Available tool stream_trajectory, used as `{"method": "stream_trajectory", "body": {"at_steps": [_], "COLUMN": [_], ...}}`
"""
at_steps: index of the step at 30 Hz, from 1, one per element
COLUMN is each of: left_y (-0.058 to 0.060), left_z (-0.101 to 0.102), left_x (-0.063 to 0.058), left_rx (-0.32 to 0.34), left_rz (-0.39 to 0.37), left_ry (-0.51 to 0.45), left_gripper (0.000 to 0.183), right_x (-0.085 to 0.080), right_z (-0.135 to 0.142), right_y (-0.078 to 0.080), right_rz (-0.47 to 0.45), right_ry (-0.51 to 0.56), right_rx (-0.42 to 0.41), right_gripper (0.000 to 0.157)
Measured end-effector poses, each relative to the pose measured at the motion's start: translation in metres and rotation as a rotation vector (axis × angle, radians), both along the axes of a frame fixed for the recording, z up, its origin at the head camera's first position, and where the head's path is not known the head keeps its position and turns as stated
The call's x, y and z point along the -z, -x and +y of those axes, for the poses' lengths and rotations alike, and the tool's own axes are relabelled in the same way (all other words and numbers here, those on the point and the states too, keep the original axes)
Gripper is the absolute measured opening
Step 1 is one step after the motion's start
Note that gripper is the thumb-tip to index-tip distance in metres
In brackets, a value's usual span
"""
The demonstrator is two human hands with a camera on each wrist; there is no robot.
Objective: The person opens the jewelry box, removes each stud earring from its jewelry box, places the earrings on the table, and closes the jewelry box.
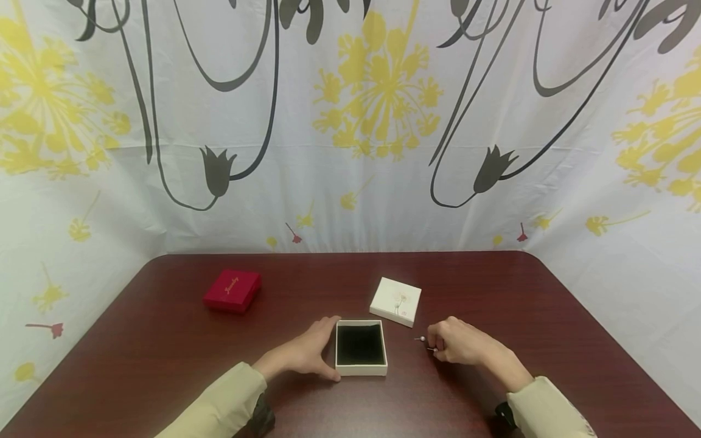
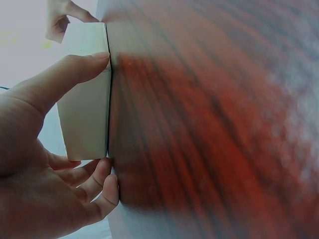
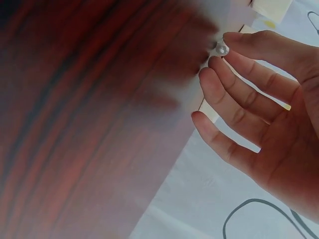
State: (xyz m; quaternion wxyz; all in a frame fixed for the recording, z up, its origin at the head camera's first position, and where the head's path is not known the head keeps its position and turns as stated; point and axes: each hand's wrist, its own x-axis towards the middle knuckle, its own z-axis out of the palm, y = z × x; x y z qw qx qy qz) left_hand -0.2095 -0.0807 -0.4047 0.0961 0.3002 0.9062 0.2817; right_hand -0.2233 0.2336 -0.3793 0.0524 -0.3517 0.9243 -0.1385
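A small white jewelry box (image 1: 361,370) with a black padded insert (image 1: 359,345) sits uncovered on the table. My left hand (image 1: 306,351) grips it from the left, thumb along the near side and fingers at the far side. To the right of the box, my right hand (image 1: 462,342) pinches a pearl earring (image 1: 434,350) between thumb and fingertips. A second pearl earring (image 1: 421,338) shows just beyond those fingertips. In the right wrist view a round pearl (image 3: 222,49) is at the thumb tip, the other fingers loosely bent.
A white lid (image 1: 395,302) with a printed flower lies behind and right of the box. Farther left stands a closed red jewelry box (image 1: 232,291) with gold lettering. The dark wooden table (image 1: 306,274) ends at a patterned curtain (image 1: 350,213).
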Motion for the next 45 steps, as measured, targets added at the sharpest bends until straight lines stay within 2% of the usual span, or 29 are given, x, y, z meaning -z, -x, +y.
{"method": "stream_trajectory", "body": {"at_steps": [5,8,16,23,30,39,45], "left_y": [-0.001,0.0,0.001,0.002,0.001,0.0,0.001], "left_z": [-0.001,0.0,0.001,0.0,0.0,-0.002,0.0], "left_x": [-0.001,-0.001,0.0,0.0,-0.001,-0.001,-0.001], "left_rx": [0.001,0.004,0.005,0.011,0.013,0.042,0.016], "left_rz": [0.005,0.01,0.012,0.017,0.019,0.059,0.019], "left_ry": [0.002,-0.001,-0.002,-0.011,-0.012,-0.029,-0.02], "left_gripper": [0.099,0.099,0.099,0.098,0.098,0.094,0.097], "right_x": [-0.004,-0.006,-0.009,-0.007,-0.006,-0.01,-0.011], "right_z": [-0.001,-0.002,-0.006,-0.011,-0.018,-0.033,-0.04], "right_y": [-0.001,0.0,0.003,0.009,0.015,0.023,0.028], "right_rz": [0.003,0.034,0.154,0.245,0.345,0.356,0.38], "right_ry": [0.004,0.008,0.015,0.05,0.07,0.049,0.046], "right_rx": [0.014,0.014,0.035,0.026,-0.019,0.01,0.073], "right_gripper": [0.01,0.011,0.014,0.009,0.012,0.024,0.029]}}
